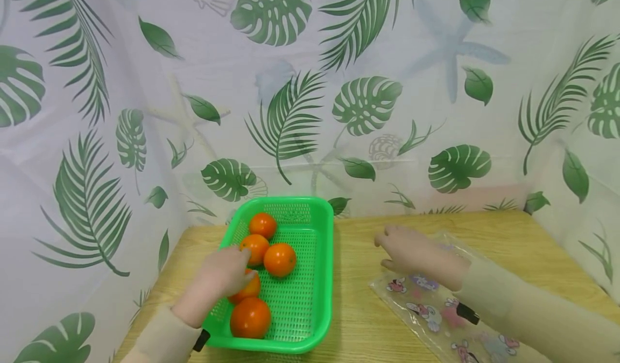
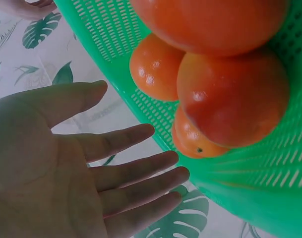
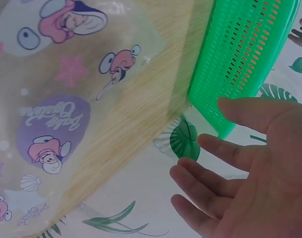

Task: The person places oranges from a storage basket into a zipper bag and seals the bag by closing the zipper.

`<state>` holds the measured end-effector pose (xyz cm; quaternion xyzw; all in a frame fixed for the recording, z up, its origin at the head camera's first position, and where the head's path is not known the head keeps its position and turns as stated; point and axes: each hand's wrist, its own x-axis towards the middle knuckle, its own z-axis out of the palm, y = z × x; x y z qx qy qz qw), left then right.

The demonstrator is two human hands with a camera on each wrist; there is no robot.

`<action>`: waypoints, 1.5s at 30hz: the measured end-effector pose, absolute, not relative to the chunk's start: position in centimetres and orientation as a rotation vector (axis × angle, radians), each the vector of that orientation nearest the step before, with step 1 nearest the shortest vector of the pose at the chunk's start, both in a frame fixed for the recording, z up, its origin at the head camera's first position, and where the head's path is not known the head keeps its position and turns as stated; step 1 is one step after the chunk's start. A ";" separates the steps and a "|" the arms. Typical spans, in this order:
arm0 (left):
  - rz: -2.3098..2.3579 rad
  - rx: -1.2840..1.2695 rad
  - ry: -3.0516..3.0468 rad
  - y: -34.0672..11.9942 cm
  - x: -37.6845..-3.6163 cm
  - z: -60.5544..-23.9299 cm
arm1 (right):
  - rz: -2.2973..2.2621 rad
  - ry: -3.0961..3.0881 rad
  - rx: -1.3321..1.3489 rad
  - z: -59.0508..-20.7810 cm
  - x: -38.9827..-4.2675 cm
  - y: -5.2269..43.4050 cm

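Several oranges lie in a green plastic basket with perforated walls. Above the basket's left side hovers my left hand, partly covering one orange in the head view. The left wrist view shows that hand with its fingers spread, apart from the oranges. On the right, my right hand hangs over a clear plastic bag printed with cartoon figures. In the right wrist view this hand has loosely bent fingers and holds nothing; the bag lies flat.
A light wooden table carries the basket and the bag. Behind and on both sides hangs a white cloth with green leaf prints, close to the table's back edge.
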<state>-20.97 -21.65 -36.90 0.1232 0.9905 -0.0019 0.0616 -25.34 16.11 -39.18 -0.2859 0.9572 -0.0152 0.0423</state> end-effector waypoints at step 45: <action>-0.235 0.728 3.085 -13.3 -20.7 -36.2 | 0.009 3.057 -0.908 -39.8 -22.7 22.1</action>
